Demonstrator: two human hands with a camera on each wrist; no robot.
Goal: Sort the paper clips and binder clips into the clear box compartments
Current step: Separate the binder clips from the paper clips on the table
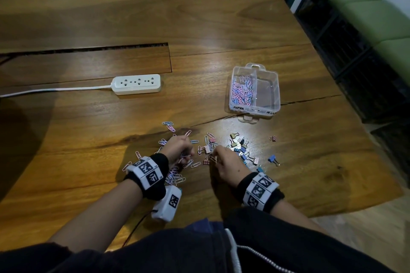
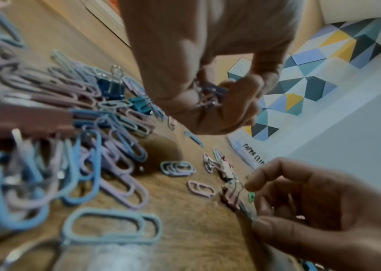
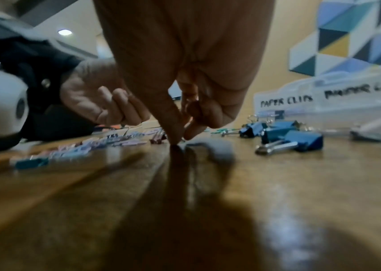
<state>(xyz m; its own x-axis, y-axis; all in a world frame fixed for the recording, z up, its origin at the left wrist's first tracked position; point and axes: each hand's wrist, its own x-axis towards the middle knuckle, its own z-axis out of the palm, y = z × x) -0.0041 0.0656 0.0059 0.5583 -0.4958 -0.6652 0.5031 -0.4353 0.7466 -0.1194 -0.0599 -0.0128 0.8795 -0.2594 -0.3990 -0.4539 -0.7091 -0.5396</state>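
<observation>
Left hand: the left hand (image 1: 178,147) was curled into a loose fist over the heap of paper clips (image 1: 175,176); the left wrist view showed its fingers (image 2: 238,102) closed round a small bunch of clips, blue and pink ones among them.
Right hand: the right hand (image 1: 226,163) was low over the table (image 1: 88,139), its thumb and forefinger (image 3: 173,124) drawn together with the tips down on the wood; whether a clip was caught between them could not be told, as the view was blurred.
Paper clips: pink, blue and lilac ones lay scattered under and between both hands, the thickest heap by the left wrist.
Binder clips: the binder clips (image 1: 243,147) lay in a loose group just right of the right hand, blue, yellow, pink and black, with one pink one (image 1: 273,138) and one blue one (image 1: 273,159) farther out to the right.
Clear box: the clear box (image 1: 255,88) stood beyond the clips, well apart from both hands; its left compartment held a pile of paper clips, and nothing showed in its right one. Its near wall (image 3: 324,95) bore handwritten labels.
Other: a white power strip (image 1: 137,84) lay to the left of the box, its cord running off to the left.
</observation>
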